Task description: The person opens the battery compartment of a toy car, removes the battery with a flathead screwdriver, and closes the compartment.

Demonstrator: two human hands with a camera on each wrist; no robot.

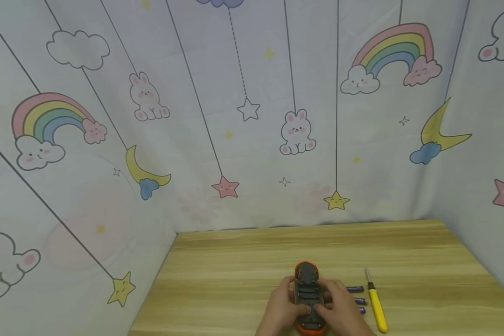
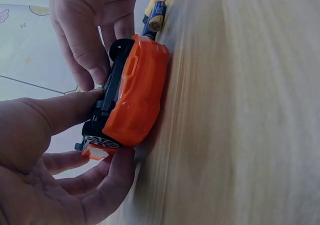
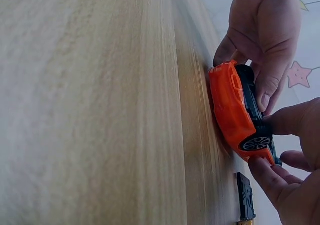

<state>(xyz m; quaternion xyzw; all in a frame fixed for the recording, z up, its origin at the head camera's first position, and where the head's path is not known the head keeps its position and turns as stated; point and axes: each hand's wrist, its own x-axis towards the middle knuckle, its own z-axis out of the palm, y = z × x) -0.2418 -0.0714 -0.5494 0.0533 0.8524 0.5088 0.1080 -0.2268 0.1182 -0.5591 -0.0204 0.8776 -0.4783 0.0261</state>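
Observation:
An orange toy car [image 1: 306, 269] lies upside down on the wooden table, its black underside facing up with a row of dark slots showing. My left hand [image 1: 282, 305] grips it along the left side, thumb on the underside. From the other side my right hand [image 1: 341, 305] holds it the same way, its thumb close to the left one. In the left wrist view the orange body [image 2: 142, 92] and a spoked wheel show between the hands. Partly hidden by the right hand, three purple batteries [image 1: 360, 301] lie just to its right.
A screwdriver with a yellow handle [image 1: 377, 309] lies right of the batteries, tip pointing away. Near the right hand in the right wrist view is a small ridged black piece [image 3: 245, 197]. Printed fabric walls [image 1: 252, 154] enclose the table [image 1: 231, 261] at the back and sides.

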